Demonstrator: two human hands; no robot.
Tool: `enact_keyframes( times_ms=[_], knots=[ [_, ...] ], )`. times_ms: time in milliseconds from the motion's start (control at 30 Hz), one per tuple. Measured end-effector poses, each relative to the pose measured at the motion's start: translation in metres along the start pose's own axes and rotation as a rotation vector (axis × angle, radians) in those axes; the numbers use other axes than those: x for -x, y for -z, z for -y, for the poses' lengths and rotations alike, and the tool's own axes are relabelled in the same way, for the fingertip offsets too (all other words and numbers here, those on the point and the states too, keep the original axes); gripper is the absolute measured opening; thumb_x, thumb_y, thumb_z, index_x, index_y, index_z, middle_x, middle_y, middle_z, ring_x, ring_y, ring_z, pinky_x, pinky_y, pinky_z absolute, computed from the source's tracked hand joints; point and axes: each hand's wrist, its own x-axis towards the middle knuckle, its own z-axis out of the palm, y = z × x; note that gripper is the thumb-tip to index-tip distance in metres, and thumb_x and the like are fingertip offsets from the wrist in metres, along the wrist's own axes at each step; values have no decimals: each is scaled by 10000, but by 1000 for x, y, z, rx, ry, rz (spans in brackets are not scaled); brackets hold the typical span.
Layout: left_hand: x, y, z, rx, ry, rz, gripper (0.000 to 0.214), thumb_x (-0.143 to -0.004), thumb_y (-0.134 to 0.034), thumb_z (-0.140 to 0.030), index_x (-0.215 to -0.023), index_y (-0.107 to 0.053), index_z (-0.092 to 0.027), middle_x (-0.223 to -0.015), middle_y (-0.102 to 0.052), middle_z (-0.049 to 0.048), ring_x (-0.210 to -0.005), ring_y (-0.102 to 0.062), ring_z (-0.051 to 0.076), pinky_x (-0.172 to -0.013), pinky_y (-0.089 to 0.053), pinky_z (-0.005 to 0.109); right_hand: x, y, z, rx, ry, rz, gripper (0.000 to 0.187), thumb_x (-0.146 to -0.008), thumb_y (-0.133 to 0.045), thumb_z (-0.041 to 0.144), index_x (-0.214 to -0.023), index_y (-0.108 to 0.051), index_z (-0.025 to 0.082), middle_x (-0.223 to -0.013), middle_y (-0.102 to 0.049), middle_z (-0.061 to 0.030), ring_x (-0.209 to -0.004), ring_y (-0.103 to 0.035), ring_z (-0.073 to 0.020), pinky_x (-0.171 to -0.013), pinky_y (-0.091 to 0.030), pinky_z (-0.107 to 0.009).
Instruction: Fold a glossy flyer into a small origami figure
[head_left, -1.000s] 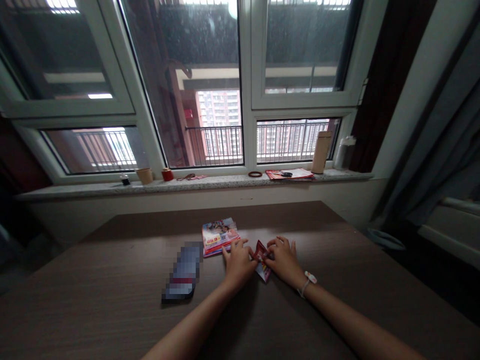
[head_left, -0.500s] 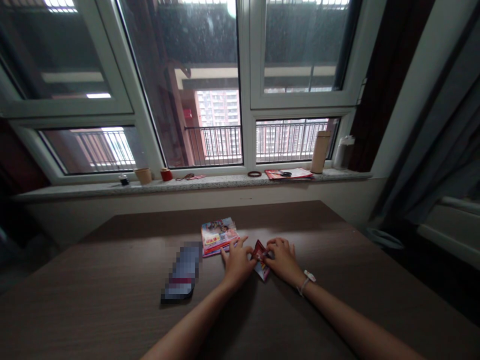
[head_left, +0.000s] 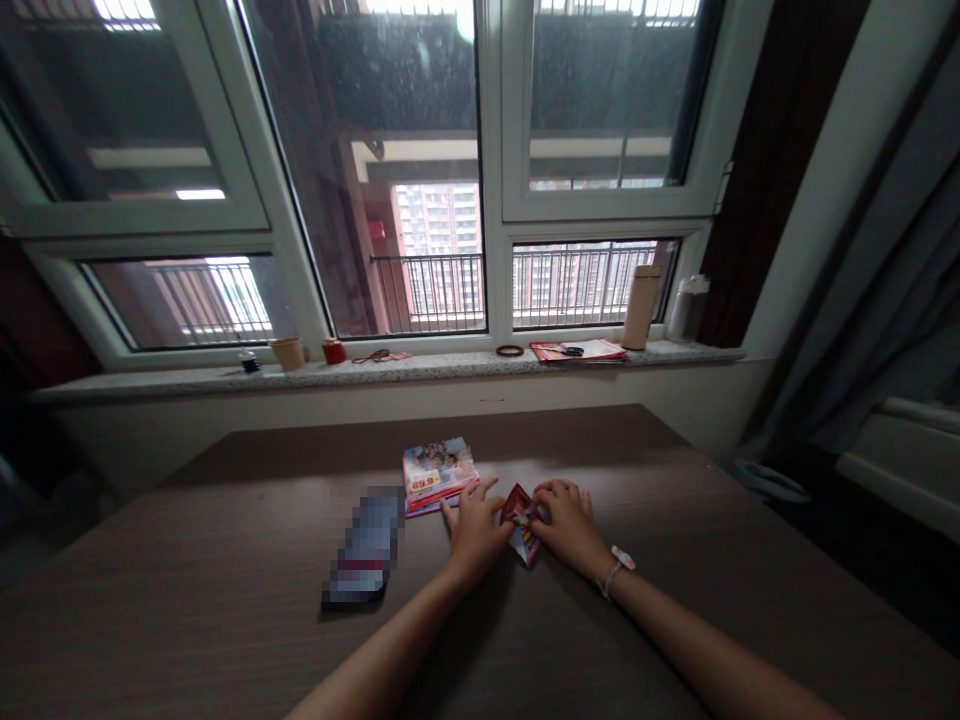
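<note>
A small piece of printed paper [head_left: 525,545], red at its upper part and folded to a diamond shape, lies on the brown table between my hands. My left hand [head_left: 476,530] grips its left side with thumb and fingertips, the other fingers spread forward. On the opposite edge, my right hand [head_left: 568,522] pinches the paper, and a pale bracelet [head_left: 616,570] circles that wrist. Just beyond my left fingers sits a stack of colourful printed sheets [head_left: 439,470]. The fingertips partly cover the folded paper's sides.
Left of my forearm lies a phone-like object [head_left: 365,550], blurred by pixels. Along the windowsill [head_left: 442,368] stand a paper cup [head_left: 287,352], a red spool-like item [head_left: 334,350], a dark ring [head_left: 509,350], red-edged papers [head_left: 600,349], a tan bottle [head_left: 641,307] and a clear bottle [head_left: 688,308].
The folded paper's surface shows more openly between my fingertips, its creases lying flatter. Both hands have stayed in nearly the same place.
</note>
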Motion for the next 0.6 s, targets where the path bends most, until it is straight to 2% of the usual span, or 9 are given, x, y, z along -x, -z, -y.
enact_keyframes(
  times_ms=[133,267,433,600],
  knots=[
    [-1,-1,3,6,7,-16,98,-783,-624,-313,-819,-711,-288,-1412,-475,-19,-1317,-322,306,-1050,-28,708,0,2,-3,-5,0,1,114,-804,-581,298,-875,-659,257,-1123,-594,-34,-1168,-420,-261,-1070,-149,-553],
    [-2,1,0,18,15,-13,114,-805,-618,-360,-802,-705,-286,-1397,-492,-19,-1315,-328,313,-1038,-40,721,1,3,-2,13,18,-11,134,-823,-579,348,-889,-645,251,-1104,-593,-33,-1153,-432,-261,-1058,-180,-552],
    [-2,-1,-2,16,0,-20,69,-784,-631,-285,-811,-695,-281,-1398,-488,-21,-1311,-336,300,-1048,-27,708,2,0,0,57,29,-14,167,-823,-549,285,-970,-624,255,-1121,-577,-38,-1149,-430,-257,-1059,-164,-565],
    [-2,-4,1,10,-9,-24,125,-762,-621,-254,-870,-679,-279,-1423,-459,-10,-1313,-335,292,-1060,-32,689,2,1,2,103,34,7,244,-810,-542,266,-1042,-616,255,-1163,-565,-59,-1170,-410,-266,-1074,-139,-552]
  ],
)
